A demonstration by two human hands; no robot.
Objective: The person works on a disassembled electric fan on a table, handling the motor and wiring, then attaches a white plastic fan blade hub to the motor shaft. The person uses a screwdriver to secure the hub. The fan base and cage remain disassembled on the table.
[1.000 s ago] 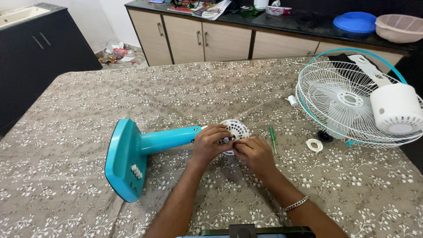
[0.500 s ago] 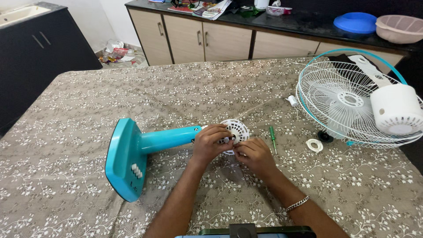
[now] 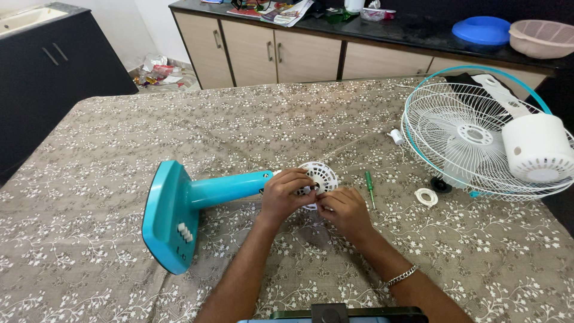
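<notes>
Nothing much has moved: both hands stay at the white disc (image 3: 320,177) on the teal stand (image 3: 197,206), mid-surface. Left hand (image 3: 287,194) grips it; right hand (image 3: 341,206) pinches its 6 o'clock edge. The work goes on.

Table under floral brown cloth (image 3: 119,125), teal fan stand (image 3: 191,206), green screwdriver (image 3: 370,186), white fan guard (image 3: 472,143), white ring (image 3: 426,197)

- A home kitchen or dining room.
- A dark counter (image 3: 418,33) runs along the back wall, with beige cupboard doors (image 3: 305,57) below it.
- A blue lid (image 3: 481,30) and a pink basin (image 3: 543,37) sit on that counter.
- A flower-patterned cloth covers the tabletop (image 3: 239,125).
- A sink (image 3: 24,17) sits far left.
</notes>
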